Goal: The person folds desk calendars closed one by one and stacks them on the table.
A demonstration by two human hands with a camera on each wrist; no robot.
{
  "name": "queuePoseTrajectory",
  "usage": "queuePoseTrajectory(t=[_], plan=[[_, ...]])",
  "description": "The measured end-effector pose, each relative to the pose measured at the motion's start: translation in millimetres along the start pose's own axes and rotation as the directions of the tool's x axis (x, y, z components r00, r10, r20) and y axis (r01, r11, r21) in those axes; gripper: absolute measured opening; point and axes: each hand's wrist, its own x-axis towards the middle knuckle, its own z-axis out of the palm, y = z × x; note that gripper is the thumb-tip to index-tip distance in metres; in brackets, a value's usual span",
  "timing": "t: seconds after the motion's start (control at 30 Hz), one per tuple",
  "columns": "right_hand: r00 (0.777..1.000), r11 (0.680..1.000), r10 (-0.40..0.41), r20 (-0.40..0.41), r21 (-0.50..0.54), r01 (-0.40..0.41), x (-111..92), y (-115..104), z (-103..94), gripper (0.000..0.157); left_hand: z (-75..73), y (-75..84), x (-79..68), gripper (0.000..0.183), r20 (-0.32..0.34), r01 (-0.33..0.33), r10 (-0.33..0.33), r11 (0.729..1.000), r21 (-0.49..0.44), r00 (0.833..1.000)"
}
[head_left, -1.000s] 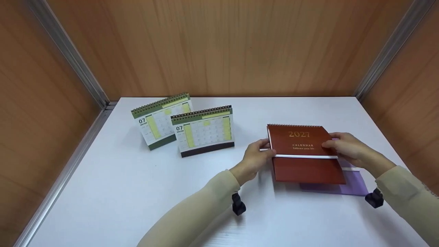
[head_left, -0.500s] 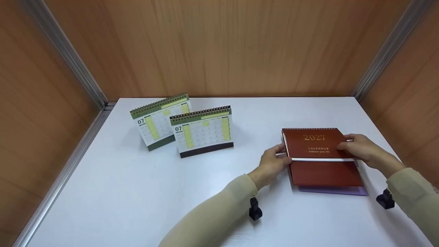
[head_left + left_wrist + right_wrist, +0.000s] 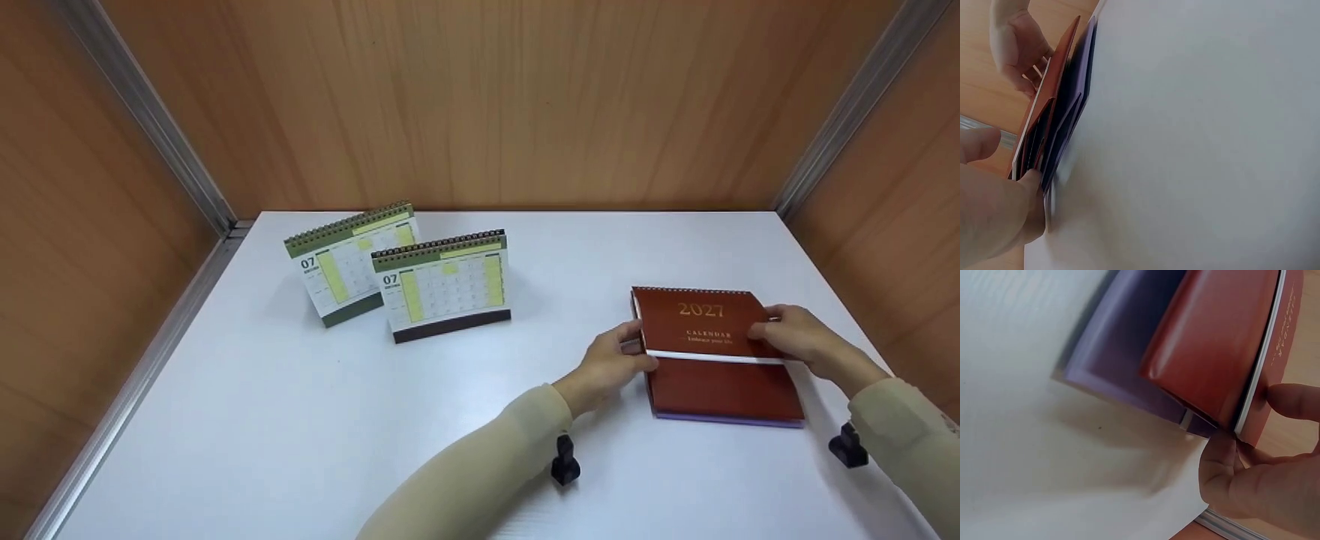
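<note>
"Where's that red 2027 desk calendar (image 3: pixel 716 346)?"
"Right side of the table (image 3: pixel 300 435), over a purple calendar (image 3: pixel 1112 374)."
"And the hands?"
"Left hand (image 3: pixel 609 367) pinching its left edge; right hand (image 3: pixel 814 343) pinching the right, thumb on the cover."

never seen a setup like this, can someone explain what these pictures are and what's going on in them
There is no machine here, just a person's two bare hands. The widest picture comes from a camera worn on the head, looking forward and down. The other two come from a camera on each wrist, so things look close and tilted.

The left hand and right hand hold a red calendar, marked 2027, by its sides. It is over a purple item; whether they touch is hard to tell. Farther left on the white table, two calendars stand upright showing 07: a front one and a back one partly hidden behind it.
</note>
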Motion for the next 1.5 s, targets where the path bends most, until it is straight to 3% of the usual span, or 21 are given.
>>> queuePoseTrajectory(t=[0.23,0.6,0.9,1.07,1.2,1.3,1.4,1.5], plan=[[1.000,1.000,-0.010,0.001,-0.013,0.010,-0.2,3.8,0.0,0.073,2.4,0.2,-0.2,0.068,0.066,-0.001,0.000,1.000,0.028,0.998],[1.000,1.000,-0.001,0.003,-0.018,0.001,-5.0,9.2,-6.3,0.071,9.7,0.0,-2.1,0.070,0.042,0.022,-0.025,0.998,0.065,0.999],[1.000,0.996,-0.012,0.011,-0.087,0.012,-5.0,13.2,-1.9,0.072,8.5,1.3,-4.8,0.071,0.053,0.033,-0.044,0.978,0.206,0.998],[1.000,0.988,-0.024,0.000,-0.150,0.024,-4.9,13.2,2.5,0.074,4.4,1.6,-7.0,0.069,0.079,0.037,-0.057,0.970,0.239,0.995],[0.999,0.978,-0.047,-0.022,-0.204,0.042,-7.9,7.9,6.0,0.081,-7.4,4.2,-11.5,0.070,0.069,0.051,-0.071,0.964,0.263,0.995],[0.989,0.954,-0.108,-0.098,-0.291,0.075,-11.7,-2.0,7.7,0.086,-24.4,10.8,-16.4,0.071,0.046,0.046,-0.064,0.951,0.307,0.997],[0.963,0.923,-0.192,-0.189,-0.369,0.111,-14.8,-18.8,8.5,0.084,-49.9,24.3,-24.2,0.067,0.039,-0.007,-0.007,0.936,0.352,0.999],[0.934,0.909,-0.268,-0.235,-0.384,0.164,-16.7,-39.2,11.1,0.077,-79.0,42.3,-34.7,0.064,0.038,-0.113,0.106,0.915,0.388,0.994]])
